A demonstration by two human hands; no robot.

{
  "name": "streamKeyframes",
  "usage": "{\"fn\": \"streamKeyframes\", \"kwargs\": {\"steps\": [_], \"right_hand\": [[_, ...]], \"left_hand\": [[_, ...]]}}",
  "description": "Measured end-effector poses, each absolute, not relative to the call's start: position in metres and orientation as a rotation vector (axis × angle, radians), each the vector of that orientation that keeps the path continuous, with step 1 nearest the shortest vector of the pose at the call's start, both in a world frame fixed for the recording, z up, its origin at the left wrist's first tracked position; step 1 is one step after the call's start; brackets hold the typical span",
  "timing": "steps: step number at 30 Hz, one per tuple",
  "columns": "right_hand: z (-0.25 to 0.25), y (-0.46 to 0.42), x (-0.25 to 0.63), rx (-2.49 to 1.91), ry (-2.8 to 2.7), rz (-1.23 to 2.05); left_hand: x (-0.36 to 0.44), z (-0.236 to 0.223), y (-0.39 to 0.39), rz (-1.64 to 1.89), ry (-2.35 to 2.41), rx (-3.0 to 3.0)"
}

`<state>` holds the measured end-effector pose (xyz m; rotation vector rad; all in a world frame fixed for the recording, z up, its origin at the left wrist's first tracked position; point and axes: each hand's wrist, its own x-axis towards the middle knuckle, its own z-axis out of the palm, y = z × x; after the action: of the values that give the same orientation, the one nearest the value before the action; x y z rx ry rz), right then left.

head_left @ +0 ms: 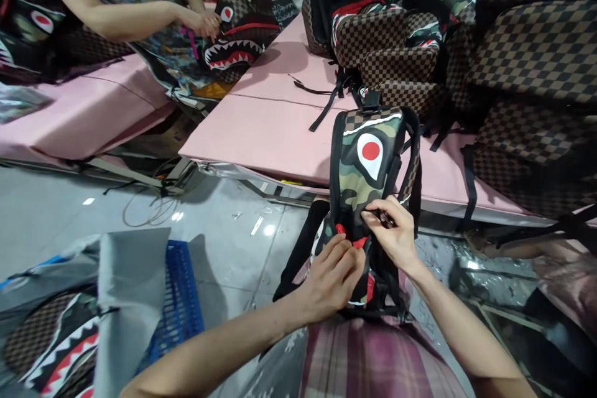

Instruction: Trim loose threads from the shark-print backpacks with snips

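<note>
A camouflage backpack [352,196] with a red-and-white eye print stands on its end, leaning against the pink table edge above my lap. My left hand [333,273] is closed over its lower part, the fingers curled at red fabric [360,242] that shows in an opening. My right hand [394,230] is closed in a pinch against the side facing me, just below the eye print. Something small and dark shows by those fingers, too unclear to name. A checked shoulder strap [413,158] hangs along the backpack's right side.
The pink table [261,127] carries piled checked backpacks [396,43] at back and right, straps trailing. Across it, a co-worker's hands [205,23] touch a shark-mouth backpack [237,50]. A grey bag [133,298] and blue crate [184,298] stand at left. Another person's arm shows at right.
</note>
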<state>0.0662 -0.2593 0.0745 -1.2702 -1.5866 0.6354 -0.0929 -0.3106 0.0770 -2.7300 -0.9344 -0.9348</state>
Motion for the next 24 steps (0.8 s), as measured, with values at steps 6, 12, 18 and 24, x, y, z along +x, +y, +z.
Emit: {"fn": "streamKeyframes", "kwargs": {"steps": [6,12,18,24], "right_hand": [[0.085,-0.281,0.08,-1.457,-1.48,0.785],[0.089,-0.306,0.075,-1.808,-1.579,0.857],[0.081,-0.312,0.064,-1.751,-1.262,0.965],[0.074,-0.316,0.057,-1.745,-1.085,0.908]], "left_hand": [[-0.085,0.078,-0.311,-0.986,-0.876,-2.625],[-0.086,0.081,-0.31,-0.984,-0.825,-2.64],[-0.091,0.072,-0.316,-1.058,-0.763,-2.685],[-0.091,0.064,-0.321,-1.134,-0.711,-2.678]]}}
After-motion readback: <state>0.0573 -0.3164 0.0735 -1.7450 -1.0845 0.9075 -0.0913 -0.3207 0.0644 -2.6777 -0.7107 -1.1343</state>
